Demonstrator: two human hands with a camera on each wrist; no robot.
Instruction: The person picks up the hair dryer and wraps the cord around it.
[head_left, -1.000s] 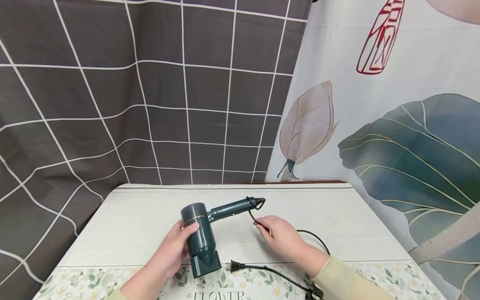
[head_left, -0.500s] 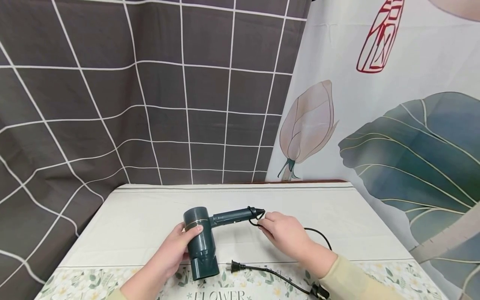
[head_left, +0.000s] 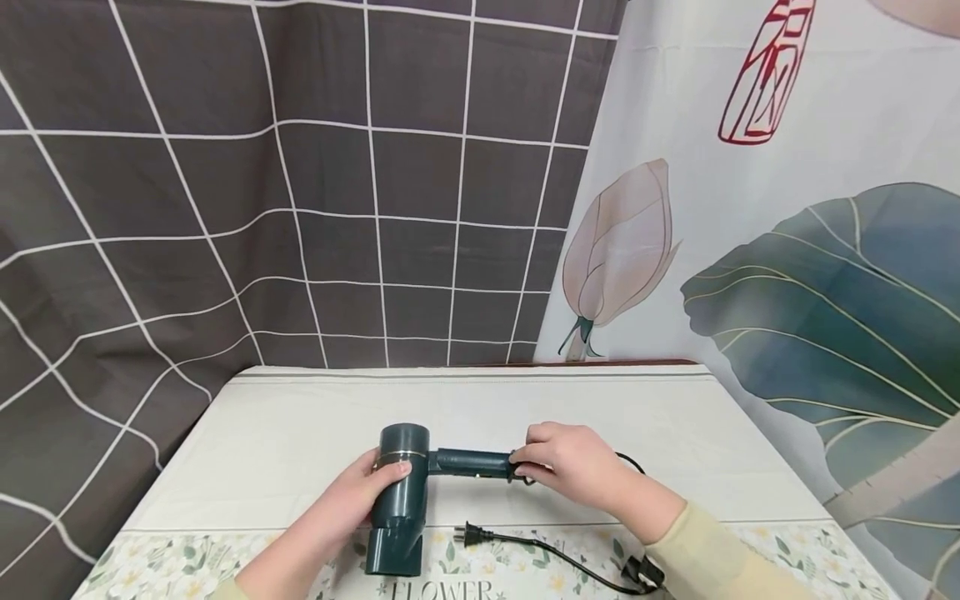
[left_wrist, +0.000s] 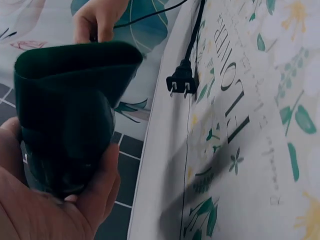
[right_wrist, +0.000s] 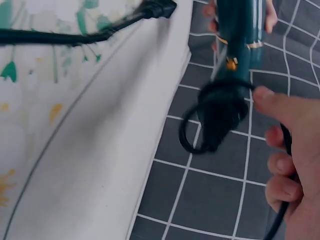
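- Head view: the dryer (head_left: 405, 504) is held over the near part of the table (head_left: 315, 408), its nozzle (head_left: 393, 552) toward the person and its handle (head_left: 471, 463) pointing right.
- The left hand (head_left: 348, 500) has a wrapped grip on the dryer's barrel, thumb across the top.
- At the dryer's handle end, the right hand (head_left: 573, 467) has its fingers drawn in.
- Right of the dryer's nozzle lies a plug (head_left: 472, 534), prongs facing it; the black cord (head_left: 525, 538) trails off toward the right sleeve (head_left: 720, 558).
- The tabletop is plain off-white behind the dryer; a floral band (head_left: 172, 567) crosses beneath the nozzle, with lettering (head_left: 442, 591) on the person's side of it.
- Beyond the dryer hangs a dark grid curtain (head_left: 420, 183); to its right, a pale curtain (head_left: 697, 83) bears a pinkish bud (head_left: 621, 242), a blue-green leaf (head_left: 870, 308) and a red mark (head_left: 767, 83).
- Left wrist view: fingers and thumb close around the dryer from both sides; a soft shadow (left_wrist: 187, 185) falls on the tabletop beside it.
- Right wrist view: the hand's lower fingers curl around the cord, the forefinger touching a loop (right_wrist: 183, 131) at the dryer's handle end.
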